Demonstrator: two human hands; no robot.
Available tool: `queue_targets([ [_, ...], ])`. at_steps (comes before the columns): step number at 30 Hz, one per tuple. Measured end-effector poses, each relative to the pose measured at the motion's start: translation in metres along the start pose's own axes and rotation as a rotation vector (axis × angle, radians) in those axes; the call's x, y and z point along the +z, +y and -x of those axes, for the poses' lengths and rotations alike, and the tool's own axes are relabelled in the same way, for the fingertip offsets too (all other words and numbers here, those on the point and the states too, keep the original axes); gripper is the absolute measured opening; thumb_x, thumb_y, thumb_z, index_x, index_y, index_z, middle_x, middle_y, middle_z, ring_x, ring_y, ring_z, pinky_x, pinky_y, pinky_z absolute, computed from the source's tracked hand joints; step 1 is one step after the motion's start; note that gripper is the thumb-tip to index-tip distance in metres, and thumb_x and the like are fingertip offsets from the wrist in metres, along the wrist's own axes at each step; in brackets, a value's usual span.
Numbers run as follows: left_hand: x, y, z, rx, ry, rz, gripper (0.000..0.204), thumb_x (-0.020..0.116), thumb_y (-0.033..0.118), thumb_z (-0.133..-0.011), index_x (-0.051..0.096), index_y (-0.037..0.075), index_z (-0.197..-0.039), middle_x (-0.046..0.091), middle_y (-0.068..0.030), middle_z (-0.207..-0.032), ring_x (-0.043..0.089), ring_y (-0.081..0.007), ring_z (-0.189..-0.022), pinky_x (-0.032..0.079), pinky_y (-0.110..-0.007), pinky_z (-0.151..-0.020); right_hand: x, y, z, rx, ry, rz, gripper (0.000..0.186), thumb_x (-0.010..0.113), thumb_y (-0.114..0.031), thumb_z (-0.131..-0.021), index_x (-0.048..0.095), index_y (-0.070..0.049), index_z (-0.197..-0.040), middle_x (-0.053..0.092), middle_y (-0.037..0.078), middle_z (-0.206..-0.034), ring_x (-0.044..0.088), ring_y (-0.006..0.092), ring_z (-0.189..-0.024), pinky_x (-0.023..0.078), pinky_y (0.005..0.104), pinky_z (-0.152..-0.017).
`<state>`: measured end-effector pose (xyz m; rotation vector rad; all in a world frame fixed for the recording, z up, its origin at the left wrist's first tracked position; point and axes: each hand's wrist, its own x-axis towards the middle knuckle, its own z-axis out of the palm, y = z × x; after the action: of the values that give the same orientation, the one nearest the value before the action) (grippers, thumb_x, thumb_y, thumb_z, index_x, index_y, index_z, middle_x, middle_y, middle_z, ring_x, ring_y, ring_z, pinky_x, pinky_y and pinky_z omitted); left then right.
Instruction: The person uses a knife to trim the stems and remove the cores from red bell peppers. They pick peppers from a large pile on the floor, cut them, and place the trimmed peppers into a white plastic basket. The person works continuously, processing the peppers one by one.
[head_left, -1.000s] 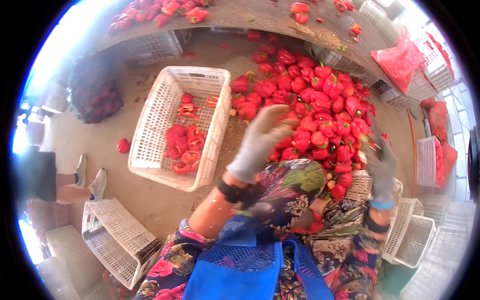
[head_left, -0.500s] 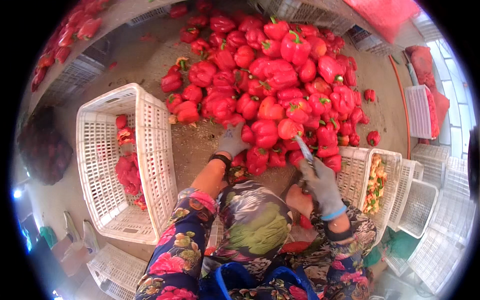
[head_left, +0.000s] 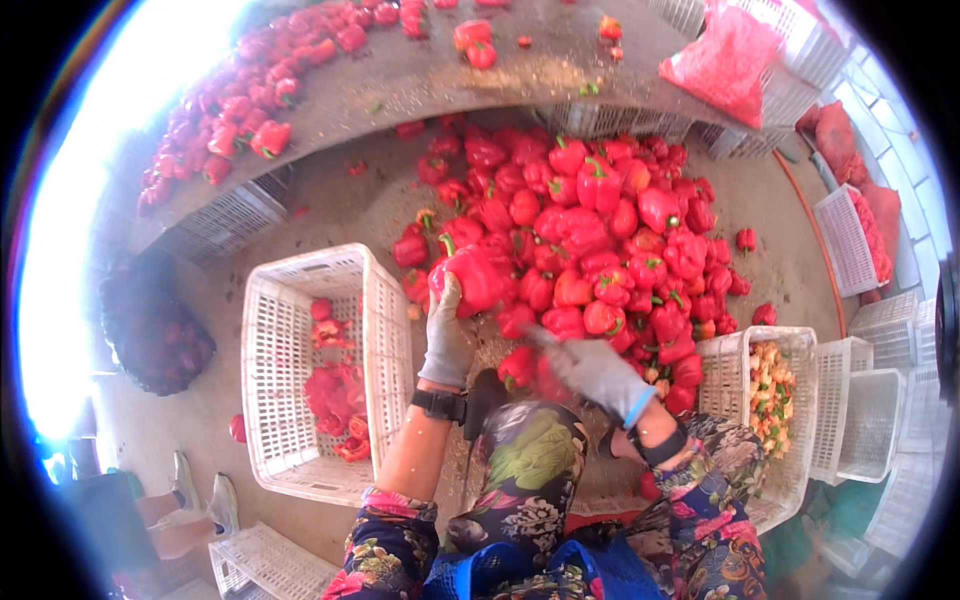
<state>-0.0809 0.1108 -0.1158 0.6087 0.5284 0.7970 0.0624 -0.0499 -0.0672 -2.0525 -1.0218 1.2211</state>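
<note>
- Pinching a large red pepper (head_left: 480, 283) between thumb and fingers, the gloved left hand (head_left: 448, 335) is left of centre in the frame.
- That pepper sits directly above and slightly right of the left hand, touching it; its green stem (head_left: 447, 244) points to the upper left, and its long axis seems to slant down toward the lower right.
- Nearer the frame's centre, the gloved right hand (head_left: 598, 372) appears curled around a motion-blurred knife (head_left: 541, 336); its exact finger placement cannot be told.
- From the right hand, the pepper lies to the upper left, apart from it; the blade aims roughly that way, and the left hand is nearer.
- Behind, a pile of red peppers (head_left: 610, 235) fills the centre and upper right-centre; a white crate (head_left: 392, 345) with red pieces (head_left: 335, 395) stands at left.
</note>
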Motion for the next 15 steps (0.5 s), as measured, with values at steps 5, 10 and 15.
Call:
queue_targets([
  [5, 0.053, 0.041, 0.046, 0.026, -0.229, 0.038, 0.051, 0.047, 0.038, -0.098, 0.038, 0.008, -0.139, 0.050, -0.0094, -0.132, 0.052, -0.0250, -0.118, 0.043, -0.042, -0.099, -0.027, -0.101, 0.022, -0.647, 0.275, -0.188, 0.059, 0.071, -0.021, -0.084, 0.047, -0.010, -0.136, 0.065, 0.003, -0.099, 0.059, 0.0097, -0.085, 0.049, 0.0264, -0.076],
  [10, 0.074, 0.122, 0.106, 0.257, -0.245, -0.700, 0.081, 0.084, 0.035, -0.066, 0.044, 0.003, -0.129, 0.055, -0.0076, -0.116, 0.056, -0.0162, -0.107, 0.046, -0.030, -0.093, 0.007, -0.149, 0.053, -0.667, -0.061, -0.584, 0.061, 0.078, -0.007, -0.071, 0.051, -0.005, -0.126, 0.061, 0.001, -0.108, 0.056, 0.0065, -0.098, 0.048, 0.0242, -0.086],
  [15, 0.055, 0.141, 0.156, 0.345, -0.060, -0.578, 0.076, 0.085, 0.033, -0.064, 0.049, 0.000, -0.122, 0.058, -0.0066, -0.110, 0.057, -0.0149, -0.101, 0.046, -0.029, -0.091, 0.056, -0.165, 0.079, -0.694, -0.010, -0.491, 0.044, 0.077, -0.004, -0.068, 0.059, -0.005, -0.109, 0.062, -0.001, -0.099, 0.055, 0.0061, -0.093, 0.048, 0.0248, -0.083],
])
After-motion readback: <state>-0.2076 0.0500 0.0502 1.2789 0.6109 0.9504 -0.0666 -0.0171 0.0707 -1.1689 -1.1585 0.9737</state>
